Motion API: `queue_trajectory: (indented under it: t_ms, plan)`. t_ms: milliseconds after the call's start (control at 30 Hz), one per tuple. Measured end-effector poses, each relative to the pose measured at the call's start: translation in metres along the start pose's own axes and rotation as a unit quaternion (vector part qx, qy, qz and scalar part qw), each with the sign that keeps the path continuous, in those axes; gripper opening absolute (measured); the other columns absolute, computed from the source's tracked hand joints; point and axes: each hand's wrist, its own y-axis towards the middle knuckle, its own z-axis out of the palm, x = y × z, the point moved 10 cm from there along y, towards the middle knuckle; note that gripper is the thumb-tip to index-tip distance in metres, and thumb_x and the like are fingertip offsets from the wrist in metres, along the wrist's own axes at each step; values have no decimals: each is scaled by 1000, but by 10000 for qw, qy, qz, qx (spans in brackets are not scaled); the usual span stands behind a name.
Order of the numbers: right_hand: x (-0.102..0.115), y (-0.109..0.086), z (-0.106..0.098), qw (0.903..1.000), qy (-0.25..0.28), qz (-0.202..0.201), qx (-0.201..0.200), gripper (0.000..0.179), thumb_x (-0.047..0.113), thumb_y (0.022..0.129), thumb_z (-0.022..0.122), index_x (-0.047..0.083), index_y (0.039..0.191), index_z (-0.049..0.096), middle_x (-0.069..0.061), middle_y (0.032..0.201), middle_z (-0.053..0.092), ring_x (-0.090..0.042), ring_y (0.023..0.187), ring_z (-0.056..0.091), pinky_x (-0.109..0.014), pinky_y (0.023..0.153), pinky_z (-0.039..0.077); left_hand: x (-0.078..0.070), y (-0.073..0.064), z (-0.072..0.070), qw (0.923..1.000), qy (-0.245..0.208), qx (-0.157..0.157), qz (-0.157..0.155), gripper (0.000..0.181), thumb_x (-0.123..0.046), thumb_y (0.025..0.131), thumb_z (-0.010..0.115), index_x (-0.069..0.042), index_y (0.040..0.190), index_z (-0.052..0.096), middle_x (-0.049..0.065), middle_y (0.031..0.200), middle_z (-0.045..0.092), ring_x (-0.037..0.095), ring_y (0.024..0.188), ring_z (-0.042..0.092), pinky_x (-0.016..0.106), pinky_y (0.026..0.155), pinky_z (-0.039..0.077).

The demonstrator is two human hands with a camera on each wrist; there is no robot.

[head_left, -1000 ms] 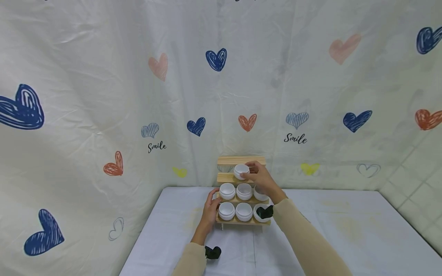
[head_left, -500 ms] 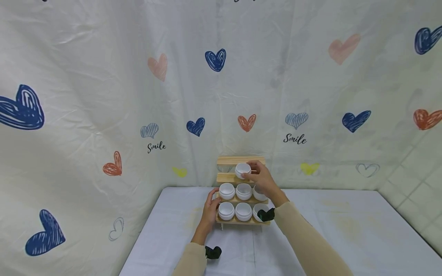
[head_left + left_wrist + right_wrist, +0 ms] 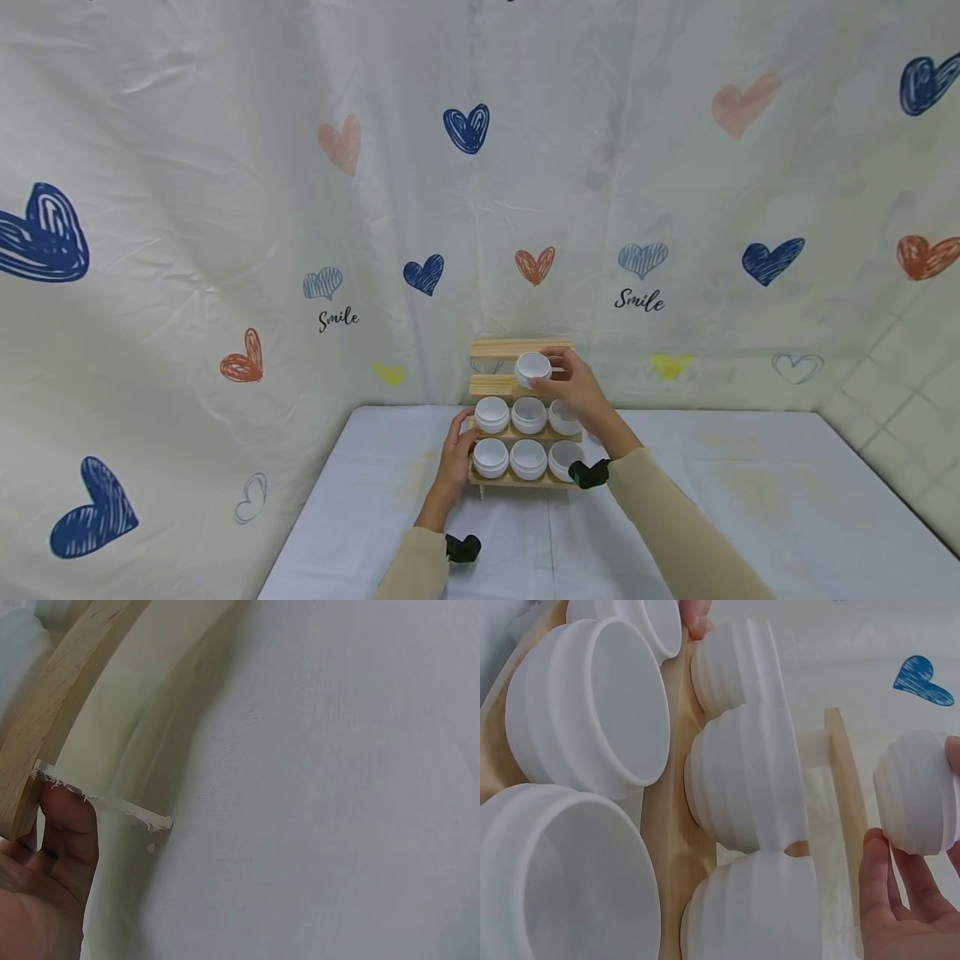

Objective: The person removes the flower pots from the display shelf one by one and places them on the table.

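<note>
My right hand [image 3: 581, 396] pinches a small white ribbed flowerpot [image 3: 529, 367] between thumb and fingers, in front of the upper slats of a tiered wooden stand [image 3: 491, 385]. The right wrist view has this pot [image 3: 915, 791] upright to the rim on its side, fingertips [image 3: 876, 838] against its base. My left hand [image 3: 452, 458] grips the stand's left side, beside the lower two tiers. In the left wrist view the thumb [image 3: 71, 810] presses under the wooden slat [image 3: 67, 682], next to a frayed white strip.
Several matching white pots fill the two lower tiers, among them a front left pot [image 3: 491, 458] and a second-row pot [image 3: 528, 415]. A white-covered table [image 3: 720, 500] lies beneath. Behind the stand hangs a white curtain [image 3: 480, 200] printed with hearts.
My right hand has shifted slightly right and the pot moves with it along the upper tier. The left hand keeps its grip on the stand.
</note>
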Motion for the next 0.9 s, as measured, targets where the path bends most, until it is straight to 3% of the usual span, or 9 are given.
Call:
queue_trajectory:
  t_ms: [233,500,900]
  plan:
    - [6,-10,-8,9997,25,-194,-109,59,20,88,82,15,139,52,-16,137,59,-28,111,65,-30,87,52,1,1,0,10000,4,48,-9,41,-31,106,48,-33,147,49,4,113,66,29,105,59,35,93,41]
    - [5,-19,-17,9995,70,-277,-147,60,19,89,81,13,141,51,-18,138,57,-26,106,62,-29,87,50,1,1,1,9999,41,122,-33,42,-31,106,47,-34,148,46,3,107,68,15,100,58,34,96,40]
    - [-6,-42,-34,9994,-34,-208,-260,61,20,92,78,13,144,47,-16,139,55,-19,108,61,-27,91,50,3,1,0,10000,42,68,-51,42,-29,106,47,-35,147,47,5,132,61,14,103,56,35,98,39]
